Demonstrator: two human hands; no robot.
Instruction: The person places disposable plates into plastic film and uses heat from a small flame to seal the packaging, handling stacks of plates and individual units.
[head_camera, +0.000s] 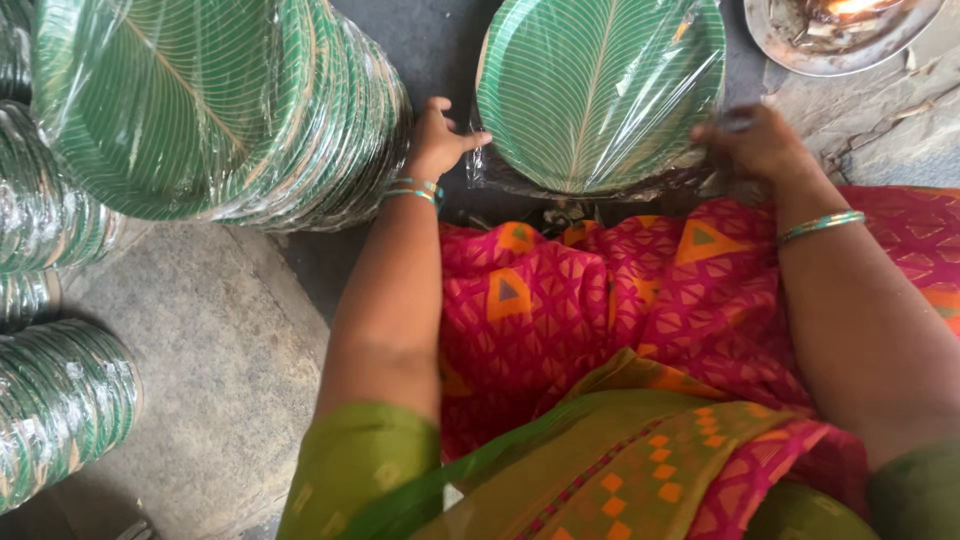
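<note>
Head view: my left hand (440, 140) and right hand (755, 145) pinch plastic wrap around plate stack (598, 90); thin film could tear, stack slipping sideways.

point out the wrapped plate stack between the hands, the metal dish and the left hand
wrapped plate stack (598, 95), head view, on the leaf-patterned top face
metal dish (800, 52), head view, on its lower rim
left hand (437, 142), head view, on the back of the hand
</note>
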